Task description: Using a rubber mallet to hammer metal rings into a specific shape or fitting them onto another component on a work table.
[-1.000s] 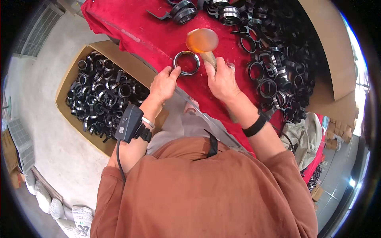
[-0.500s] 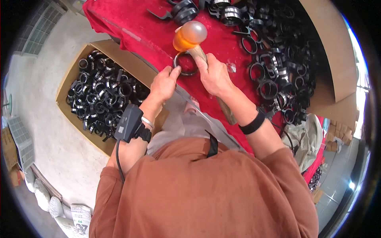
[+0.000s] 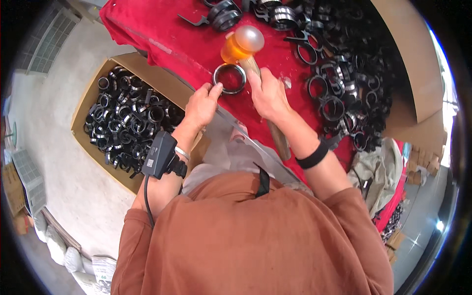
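Observation:
My right hand is closed round the wooden handle of a mallet with an orange and clear head. The handle's lower end sticks out below my palm. The mallet head is at the far side of a dark ring with a silver inner edge. My left hand pinches that ring by its near left edge, thumb and fingers together. The ring is over the red cloth near the table's edge; whether it touches the cloth I cannot tell.
A heap of black and silver ring parts covers the right of the table beside a cardboard sheet. More ring parts stand at the far side. On the floor at left, a cardboard box holds many similar parts.
The mallet head has shifted slightly to the right in my right hand. The ring now faces up more fully, still in my left hand.

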Available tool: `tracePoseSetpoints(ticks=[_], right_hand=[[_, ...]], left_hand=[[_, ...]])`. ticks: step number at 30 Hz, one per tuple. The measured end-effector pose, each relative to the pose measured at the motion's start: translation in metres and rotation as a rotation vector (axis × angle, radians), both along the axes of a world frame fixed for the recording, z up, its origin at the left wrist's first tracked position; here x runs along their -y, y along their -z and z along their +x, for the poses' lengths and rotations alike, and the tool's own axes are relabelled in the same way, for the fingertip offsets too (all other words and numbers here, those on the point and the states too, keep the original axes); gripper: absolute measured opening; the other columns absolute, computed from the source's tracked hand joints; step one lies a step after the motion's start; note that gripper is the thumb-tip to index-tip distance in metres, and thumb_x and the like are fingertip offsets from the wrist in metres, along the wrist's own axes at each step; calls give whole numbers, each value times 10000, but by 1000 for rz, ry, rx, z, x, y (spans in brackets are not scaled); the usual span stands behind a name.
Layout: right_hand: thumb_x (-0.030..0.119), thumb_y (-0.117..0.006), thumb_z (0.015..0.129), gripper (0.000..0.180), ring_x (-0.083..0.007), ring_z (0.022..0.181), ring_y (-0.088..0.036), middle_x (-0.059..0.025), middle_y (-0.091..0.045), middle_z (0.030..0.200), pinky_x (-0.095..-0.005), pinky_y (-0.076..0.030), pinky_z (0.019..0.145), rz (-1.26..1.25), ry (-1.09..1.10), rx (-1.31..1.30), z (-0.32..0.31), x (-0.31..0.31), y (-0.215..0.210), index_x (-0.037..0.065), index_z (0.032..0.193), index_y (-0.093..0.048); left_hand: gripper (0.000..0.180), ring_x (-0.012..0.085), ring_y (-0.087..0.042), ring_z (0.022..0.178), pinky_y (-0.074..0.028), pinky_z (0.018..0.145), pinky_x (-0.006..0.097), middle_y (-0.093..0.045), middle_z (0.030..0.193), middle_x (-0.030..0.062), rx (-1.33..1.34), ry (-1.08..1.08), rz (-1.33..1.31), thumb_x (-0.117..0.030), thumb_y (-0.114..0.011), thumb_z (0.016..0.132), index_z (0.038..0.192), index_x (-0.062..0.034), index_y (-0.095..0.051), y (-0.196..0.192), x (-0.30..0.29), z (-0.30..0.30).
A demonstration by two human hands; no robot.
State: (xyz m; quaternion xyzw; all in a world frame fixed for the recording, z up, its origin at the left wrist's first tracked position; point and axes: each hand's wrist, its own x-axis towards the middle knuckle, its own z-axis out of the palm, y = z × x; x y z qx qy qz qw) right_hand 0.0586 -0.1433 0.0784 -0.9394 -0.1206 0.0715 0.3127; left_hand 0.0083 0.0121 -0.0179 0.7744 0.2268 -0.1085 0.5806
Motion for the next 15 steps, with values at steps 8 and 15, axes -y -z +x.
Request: tracePoseSetpoints(ticks=[8, 15], right_hand=[[395, -461, 942, 453, -516, 837, -582, -347, -593, 820, -546, -454, 727, 223, 77, 39, -2, 3, 0, -54, 924, -512], [451, -417, 952, 504, -438, 736, -619, -250, -620, 728, -494, -468, 680, 201, 223, -139, 6, 27, 6, -28, 873, -550]], left_hand=[[489, 309, -622, 779, -443, 737, 406, -621, 724, 149, 22, 35, -42, -503, -444, 907, 876, -29, -562, 8, 0, -3], [484, 287, -622, 712, -449, 698, 396, -605, 696, 149, 64, 38, -53, -487, -448, 917, 888, -15, -551, 4, -1, -5]])
